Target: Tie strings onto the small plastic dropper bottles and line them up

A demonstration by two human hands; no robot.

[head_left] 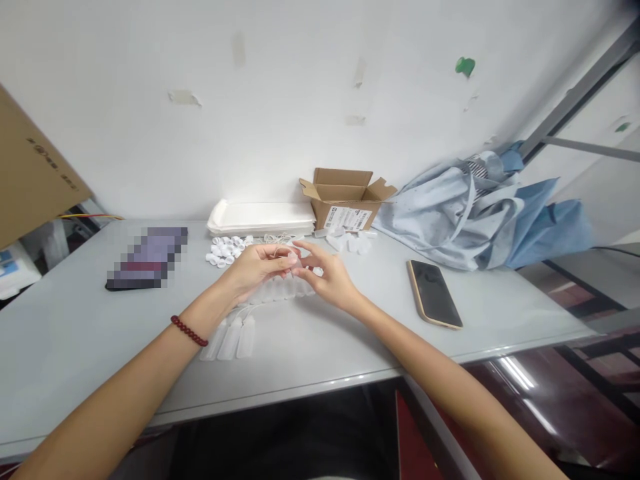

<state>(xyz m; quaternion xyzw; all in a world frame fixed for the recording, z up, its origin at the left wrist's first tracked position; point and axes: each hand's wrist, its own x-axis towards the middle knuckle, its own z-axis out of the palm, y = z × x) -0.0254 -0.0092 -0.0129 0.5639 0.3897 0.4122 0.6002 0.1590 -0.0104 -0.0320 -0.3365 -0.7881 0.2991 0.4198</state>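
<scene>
Both of our hands meet just above the desk (75,320): our left hand (257,267) pinches a small clear piece (295,259), while our right hand (327,279) touches it, fingers half spread; we cannot tell whether it grips. Beneath them lies a row of clear plastic vials (283,289), three more vials (233,339) by our left wrist, white caps (225,249) just beyond, and a smartphone (434,293) to the right.
</scene>
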